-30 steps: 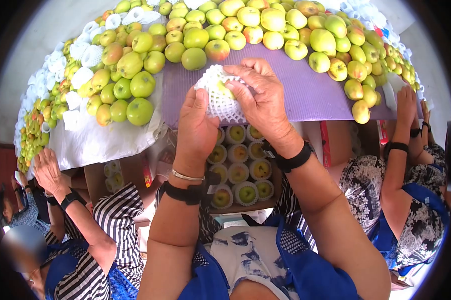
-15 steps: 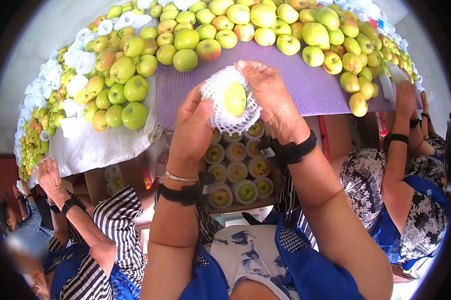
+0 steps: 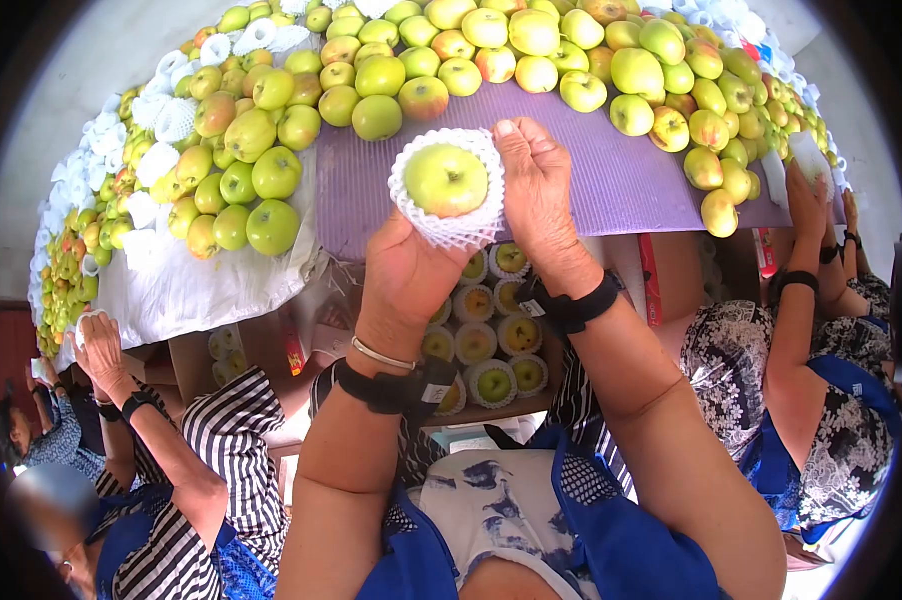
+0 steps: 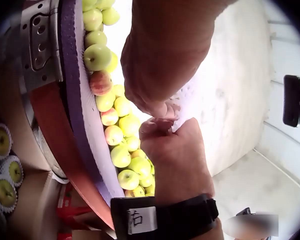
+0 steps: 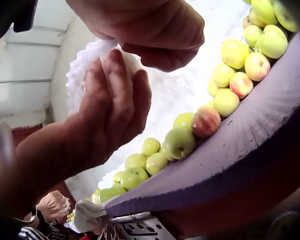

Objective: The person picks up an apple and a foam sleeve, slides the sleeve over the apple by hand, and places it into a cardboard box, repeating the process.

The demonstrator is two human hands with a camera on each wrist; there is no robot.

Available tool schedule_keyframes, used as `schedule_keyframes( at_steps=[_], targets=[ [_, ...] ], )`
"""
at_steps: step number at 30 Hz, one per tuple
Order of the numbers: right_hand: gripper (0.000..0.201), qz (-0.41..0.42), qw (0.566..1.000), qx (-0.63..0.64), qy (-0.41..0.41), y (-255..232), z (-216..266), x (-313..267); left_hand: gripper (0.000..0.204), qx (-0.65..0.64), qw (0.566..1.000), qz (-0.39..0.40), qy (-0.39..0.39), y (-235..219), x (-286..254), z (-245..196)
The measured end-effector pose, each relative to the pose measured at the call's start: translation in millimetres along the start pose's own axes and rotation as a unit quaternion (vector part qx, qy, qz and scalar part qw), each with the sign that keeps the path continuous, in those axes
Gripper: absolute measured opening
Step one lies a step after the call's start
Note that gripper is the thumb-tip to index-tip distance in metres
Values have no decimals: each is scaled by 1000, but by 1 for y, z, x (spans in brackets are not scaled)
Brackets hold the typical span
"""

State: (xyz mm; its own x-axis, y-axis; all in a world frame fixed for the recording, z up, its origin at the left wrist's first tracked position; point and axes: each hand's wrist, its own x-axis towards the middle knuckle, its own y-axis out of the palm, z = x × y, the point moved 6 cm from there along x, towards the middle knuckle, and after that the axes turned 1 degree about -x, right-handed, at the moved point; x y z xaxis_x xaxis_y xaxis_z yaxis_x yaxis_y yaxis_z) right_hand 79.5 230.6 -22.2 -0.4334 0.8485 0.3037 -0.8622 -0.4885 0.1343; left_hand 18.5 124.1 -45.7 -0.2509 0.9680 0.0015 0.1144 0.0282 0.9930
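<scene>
A yellow-green apple (image 3: 448,178) sits stem up inside a white foam net (image 3: 439,228), its top showing through the net's opening. My left hand (image 3: 408,265) holds the netted apple from below, with its fingers mostly hidden behind the foam. At the net's right edge is my right hand (image 3: 539,190), fingers curled and thumb pointing up, gripping the foam rim. In the right wrist view, the left fingers (image 5: 117,92) spread round the foam, while the right hand (image 5: 150,32) overlaps its top.
Loose apples (image 3: 376,115) are heaped along the back of the purple mat (image 3: 561,170). Below the mat's front edge stands a box of netted apples (image 3: 474,342). Foam nets (image 3: 171,115) lie among apples at left. Other people work on both sides, one in a striped garment (image 3: 231,430).
The apple has turned stem up, with the foam rim now round it. My left hand has shifted underneath, and my right hand has moved to the net's right side.
</scene>
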Motion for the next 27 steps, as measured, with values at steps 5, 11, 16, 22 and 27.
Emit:
schedule_keyframes(
  at_steps=[5, 11, 16, 22, 27],
  targets=[
    [24, 27, 992, 58, 107, 11, -14, -10, 42, 103, 994, 20, -1, -7, -2, -7],
    [15, 76, 994, -41, 68, 16, -20, -8, 41, 111, 993, -33, 8, -4, -5, -14],
    [17, 170, 975, -119, 81, 14, -22, -2, 44, 135, 990, -33, 27, -9, -8, -30],
    [72, 326, 928, -158, -84, 27, 39, -14, 44, 364, 919, -111, 106, -18, -8, -44],
    [72, 366, 878, -220, -216, 47, 9, -31, 42, 326, 931, -146, 77, -39, -4, -41]
  ],
)
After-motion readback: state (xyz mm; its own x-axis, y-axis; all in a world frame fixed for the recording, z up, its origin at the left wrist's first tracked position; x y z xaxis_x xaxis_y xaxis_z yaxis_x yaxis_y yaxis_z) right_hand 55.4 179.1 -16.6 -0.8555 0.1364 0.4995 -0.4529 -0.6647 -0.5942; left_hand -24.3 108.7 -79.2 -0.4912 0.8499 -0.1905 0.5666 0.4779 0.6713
